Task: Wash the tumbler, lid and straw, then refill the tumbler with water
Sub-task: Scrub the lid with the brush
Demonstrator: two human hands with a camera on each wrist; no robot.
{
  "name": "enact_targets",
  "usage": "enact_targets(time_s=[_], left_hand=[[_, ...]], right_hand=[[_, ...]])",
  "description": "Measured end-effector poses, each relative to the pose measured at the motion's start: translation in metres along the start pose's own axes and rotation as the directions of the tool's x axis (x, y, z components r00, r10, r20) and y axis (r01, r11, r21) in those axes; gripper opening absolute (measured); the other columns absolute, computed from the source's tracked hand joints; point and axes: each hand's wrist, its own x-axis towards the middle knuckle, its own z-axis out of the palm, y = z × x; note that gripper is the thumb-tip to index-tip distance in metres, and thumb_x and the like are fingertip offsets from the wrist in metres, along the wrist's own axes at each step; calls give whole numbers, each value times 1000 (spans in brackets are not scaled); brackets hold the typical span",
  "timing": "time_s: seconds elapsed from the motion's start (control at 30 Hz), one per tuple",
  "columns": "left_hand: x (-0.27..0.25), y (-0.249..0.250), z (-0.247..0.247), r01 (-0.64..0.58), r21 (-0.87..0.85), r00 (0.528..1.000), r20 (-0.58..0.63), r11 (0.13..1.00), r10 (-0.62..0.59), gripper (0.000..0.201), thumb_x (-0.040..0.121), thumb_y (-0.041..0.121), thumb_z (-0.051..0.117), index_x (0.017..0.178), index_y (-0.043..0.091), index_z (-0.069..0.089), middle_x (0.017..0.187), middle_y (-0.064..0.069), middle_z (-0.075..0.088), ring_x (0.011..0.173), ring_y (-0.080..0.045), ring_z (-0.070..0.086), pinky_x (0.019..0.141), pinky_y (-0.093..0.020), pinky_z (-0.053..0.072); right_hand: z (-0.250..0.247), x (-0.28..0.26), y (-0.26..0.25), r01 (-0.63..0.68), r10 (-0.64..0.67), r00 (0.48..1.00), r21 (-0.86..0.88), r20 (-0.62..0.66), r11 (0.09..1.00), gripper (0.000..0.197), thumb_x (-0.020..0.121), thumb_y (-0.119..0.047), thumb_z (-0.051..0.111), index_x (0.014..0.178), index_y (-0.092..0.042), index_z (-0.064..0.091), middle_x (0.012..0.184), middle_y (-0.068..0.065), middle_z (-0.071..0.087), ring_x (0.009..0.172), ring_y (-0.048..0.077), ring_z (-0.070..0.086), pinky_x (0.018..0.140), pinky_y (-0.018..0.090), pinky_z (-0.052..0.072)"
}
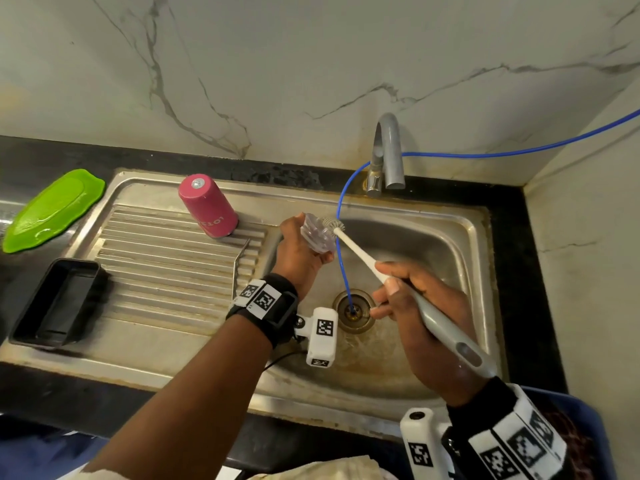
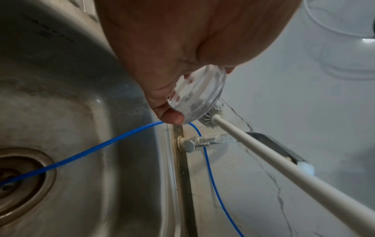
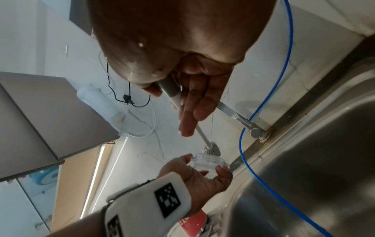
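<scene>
The pink tumbler (image 1: 207,205) stands upside down on the draining board, a little left of the basin. My left hand (image 1: 300,252) holds the clear round lid (image 1: 317,235) over the basin's left edge, thumb and fingers round its rim (image 2: 198,94). My right hand (image 1: 414,306) grips the grey handle of a long white brush (image 1: 360,252). The brush's bristle head (image 1: 333,224) touches the lid's far edge (image 3: 211,150). A thin metal straw (image 1: 239,263) lies on the draining board by my left wrist.
The steel sink (image 1: 433,244) has a drain (image 1: 353,310) with a blue hose (image 1: 341,202) running into it. The grey tap (image 1: 388,154) stands at the back. A black tray (image 1: 57,303) and a green plate (image 1: 52,209) sit at the left.
</scene>
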Motion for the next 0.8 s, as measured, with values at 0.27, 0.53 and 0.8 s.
enact_targets(time_s=[0.27,0.53,0.8], left_hand=[[-6,-12,15,9,56,998,70,998,-13,54,85,56,58,111,9,62,97,-20,62,80,-32,57,59,-36,45],[12,-6,1,11,99,1000,-29,995,-8,68,81,66,58,117,9,60,93,-15,59,80,-25,57,60,-35,47],[0,-13,14,-50,211,999,13,976,48,94,87,85,45,137,6,52,98,-13,63,76,-20,57,63,-32,47]], right_hand=[[-7,7,6,52,-47,998,-116,38,992,24,106,-37,53,124,-30,68,87,-3,74,71,18,76,62,43,61],[-15,9,-11,66,-62,995,-58,76,996,24,104,-33,55,117,-24,72,81,1,72,67,21,74,60,45,59],[-11,22,6,7,-5,999,-63,38,998,27,105,-38,52,119,-24,71,81,0,72,68,20,75,62,49,60]])
